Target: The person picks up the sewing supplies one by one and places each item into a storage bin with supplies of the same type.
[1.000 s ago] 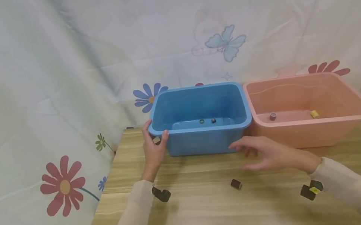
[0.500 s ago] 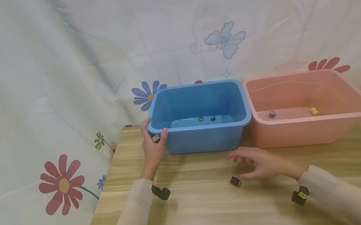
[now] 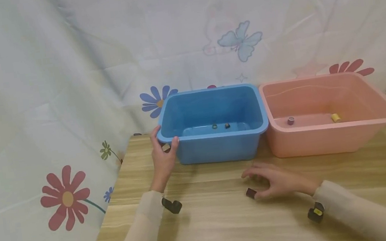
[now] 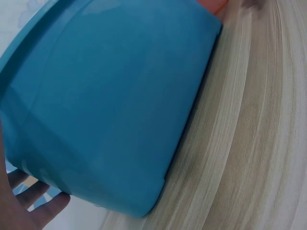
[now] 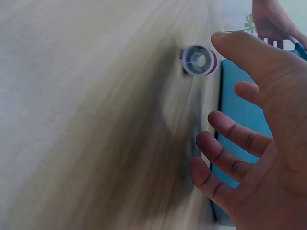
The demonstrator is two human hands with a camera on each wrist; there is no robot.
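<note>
A small dark maroon thread spool [image 3: 250,193] lies on its side on the table. Just right of it is my right hand [image 3: 280,180], fingers spread and loosely bent, thumb close to the spool. In the right wrist view, the spool's clear round end [image 5: 197,60] sits beyond the thumb tip, and the palm holds nothing. My left hand [image 3: 163,162] grips the front left corner of the blue bin [image 3: 218,147], thumb at the front and fingers on the left side. Several of its fingers [image 4: 50,208] show against the bin's wall in the left wrist view.
A pink bin [image 3: 311,142] stands right beside the blue one. Inside it lie a purplish spool [image 3: 290,121] and a yellow spool [image 3: 335,118]. Two small dark items, one of them ringed [image 3: 214,126], lie in the blue bin. A patterned curtain [image 3: 175,38] hangs behind the wooden table [image 3: 220,221].
My right hand has come down and toward me, from in front of the bins to beside the maroon spool. The left hand keeps its hold on the blue bin.
</note>
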